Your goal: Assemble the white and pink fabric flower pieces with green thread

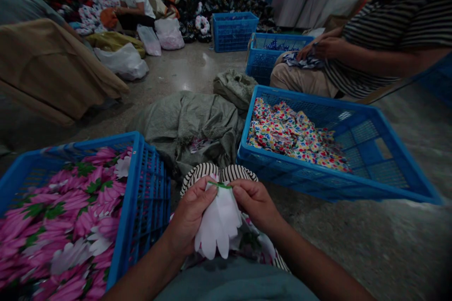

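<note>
White petal cloth [217,228] hangs over our striped knees [200,172].
Our left grip [191,206] and right grip [256,201] both pinch its green top edge [223,186].

This looks like a textile workshop, with blue crates [127,207] of pink flower-shaped pieces [81,193] at lower left and patterned pieces [293,134] right of centre, 2 people [370,51] sitting at upper left and upper right, stuffed sacks [190,122] mid-frame, and heaped goods [197,9] along the top.
</note>
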The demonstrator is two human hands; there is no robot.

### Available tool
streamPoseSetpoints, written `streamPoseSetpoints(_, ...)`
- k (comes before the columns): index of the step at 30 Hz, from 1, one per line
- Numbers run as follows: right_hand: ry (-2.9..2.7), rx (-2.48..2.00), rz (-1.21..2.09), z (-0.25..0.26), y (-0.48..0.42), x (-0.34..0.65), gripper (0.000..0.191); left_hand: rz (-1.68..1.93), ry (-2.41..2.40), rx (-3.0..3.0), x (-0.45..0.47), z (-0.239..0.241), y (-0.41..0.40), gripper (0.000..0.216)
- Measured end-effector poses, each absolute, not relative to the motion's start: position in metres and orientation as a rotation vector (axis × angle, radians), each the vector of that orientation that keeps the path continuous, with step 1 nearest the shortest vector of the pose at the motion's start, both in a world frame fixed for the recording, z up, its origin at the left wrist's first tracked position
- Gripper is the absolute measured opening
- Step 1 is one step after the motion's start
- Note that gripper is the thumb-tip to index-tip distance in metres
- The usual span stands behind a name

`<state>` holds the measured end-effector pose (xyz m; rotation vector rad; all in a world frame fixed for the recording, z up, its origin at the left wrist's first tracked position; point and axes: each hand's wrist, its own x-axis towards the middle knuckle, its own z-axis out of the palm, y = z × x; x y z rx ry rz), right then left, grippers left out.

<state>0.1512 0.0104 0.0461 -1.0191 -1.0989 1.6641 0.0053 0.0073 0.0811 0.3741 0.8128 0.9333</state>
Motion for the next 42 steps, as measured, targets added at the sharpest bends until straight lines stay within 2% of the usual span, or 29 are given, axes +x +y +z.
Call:
streamPoseSetpoints(5,-1.024,-1.051,1.627,0.050,0.017,0.164,0.040,0.932,0.826,0.408,0.003,0.082,0.008,0.009)
streamPoseSetpoints(12,-1.470,-1.061,1.599,0.057,0.019,0.183,0.037,0.914,0.839,0.422,0.003,0.080,0.007,0.010)
streamPoseSetpoints(20,-1.047,-1.044,1.646,0.041,0.004,0.169,0.037,0.988,0.858,0.396,0.001,0.080,0.006,0.011)
streamPoseSetpoints(26,-1.218,-1.037,1.527,0.046,0.000,0.169,0.035,1.070,0.884,0.421,0.002,0.081,0.009,0.011)
streamPoseSetpoints(30,-1.357,-1.037,1.599,0.056,0.004,0.165,0.036,1.114,0.933,0.451,0.001,0.083,0.009,0.016)
streamPoseSetpoints(36,-1.250,-1.009,1.729,0.056,0.010,0.155,0.040,1.091,0.978,0.487,0.001,0.083,0.004,0.020)
streamPoseSetpoints(42,-1.179,-1.030,1.710,0.055,0.010,0.152,0.039,1.061,0.955,0.507,0.004,0.082,0.002,0.019)
